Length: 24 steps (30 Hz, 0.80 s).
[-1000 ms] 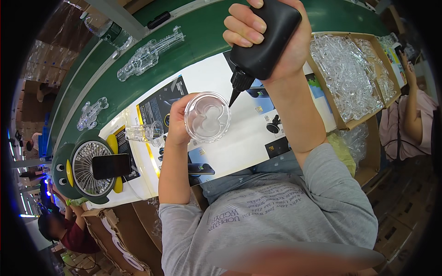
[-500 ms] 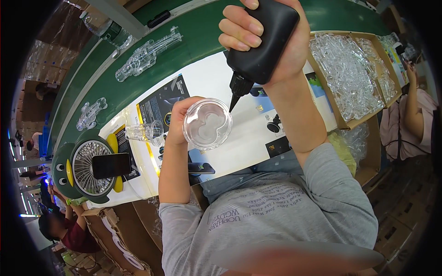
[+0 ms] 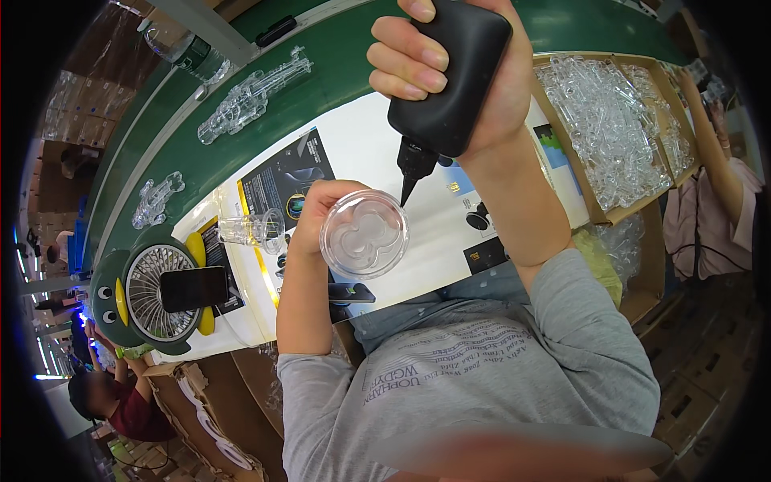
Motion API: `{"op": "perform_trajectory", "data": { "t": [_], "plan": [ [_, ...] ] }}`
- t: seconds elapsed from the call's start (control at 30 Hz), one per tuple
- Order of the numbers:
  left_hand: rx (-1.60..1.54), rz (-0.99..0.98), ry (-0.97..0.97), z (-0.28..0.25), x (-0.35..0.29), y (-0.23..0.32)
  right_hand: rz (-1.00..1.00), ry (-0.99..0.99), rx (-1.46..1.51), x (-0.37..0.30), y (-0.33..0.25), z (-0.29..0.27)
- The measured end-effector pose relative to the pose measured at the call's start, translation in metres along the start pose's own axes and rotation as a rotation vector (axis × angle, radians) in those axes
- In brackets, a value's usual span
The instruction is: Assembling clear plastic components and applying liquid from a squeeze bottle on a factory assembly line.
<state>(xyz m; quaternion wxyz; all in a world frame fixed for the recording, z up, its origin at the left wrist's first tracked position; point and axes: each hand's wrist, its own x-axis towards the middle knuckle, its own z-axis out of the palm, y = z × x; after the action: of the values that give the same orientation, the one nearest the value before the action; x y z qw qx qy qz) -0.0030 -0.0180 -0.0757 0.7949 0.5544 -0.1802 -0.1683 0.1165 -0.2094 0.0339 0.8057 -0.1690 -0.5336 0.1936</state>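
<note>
My left hand [image 3: 321, 210] holds up a round clear plastic part [image 3: 365, 234] with a clover-shaped recess, its face turned toward me. My right hand [image 3: 474, 72] grips a black squeeze bottle [image 3: 448, 80] tipped nozzle-down. The nozzle tip sits at the upper right rim of the clear part, touching or almost touching it. Both hands are raised above a white work surface [image 3: 361, 149].
A clear cup-like part [image 3: 250, 230] lies on the white surface beside dark printed sheets [image 3: 283, 178]. A green cartoon desk fan with a phone on it [image 3: 152, 293] stands at left. Clear moulded pieces [image 3: 249, 92] lie on a green conveyor [image 3: 241, 136]. Cardboard boxes of clear parts [image 3: 610, 128] are at right, where another person [image 3: 715, 193] works.
My right hand has shifted the bottle slightly left and down, bringing the nozzle to the rim of the clear part. My left hand has held the part nearly still.
</note>
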Motion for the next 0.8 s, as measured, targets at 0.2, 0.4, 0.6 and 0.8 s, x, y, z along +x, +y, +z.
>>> {"op": "perform_trajectory", "data": {
  "t": [0.2,0.4,0.6,0.8],
  "plan": [
    [-0.063,0.006,-0.026,0.004,-0.006,-0.004,0.079,0.484,0.593,-0.001,-0.002,0.046],
    [-0.108,-0.007,-0.109,0.001,-0.004,-0.004,0.100,0.477,0.622,-0.003,0.001,0.047],
    [-0.140,0.060,-0.157,0.003,-0.004,-0.007,0.132,0.474,0.620,-0.002,0.001,0.047],
    [-0.149,0.046,-0.165,0.006,-0.003,-0.005,0.146,0.463,0.638,-0.001,0.002,0.050]
  ]
}}
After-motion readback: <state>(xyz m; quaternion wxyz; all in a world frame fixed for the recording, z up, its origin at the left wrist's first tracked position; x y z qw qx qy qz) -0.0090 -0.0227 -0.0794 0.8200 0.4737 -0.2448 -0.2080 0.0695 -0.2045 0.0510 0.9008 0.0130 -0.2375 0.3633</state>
